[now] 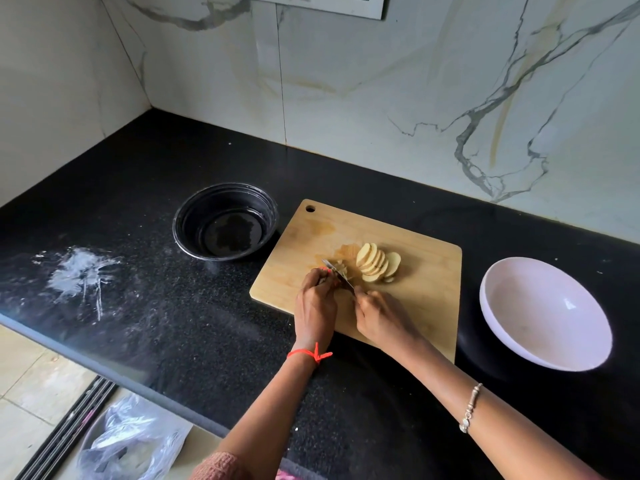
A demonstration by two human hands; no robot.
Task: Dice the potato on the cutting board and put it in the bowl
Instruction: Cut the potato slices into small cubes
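the potato (378,263) lies mid-board as a fanned row of slices leaning on each other, which keeps them together for the cross cuts. a few pieces (341,266) sit apart at the row's left end, under the knife (338,273). the right hand (381,317) grips the handle, with the blade angled away across the board (426,271). the left hand (316,301) curls its fingertips onto those pieces, likely pinning them beside the blade so they don't slide. 2 bowls flank the board within reach, a black bowl (187,216) on the left and a white bowl (512,306) on the right. neither holds potato, and i can't tell which one is meant.
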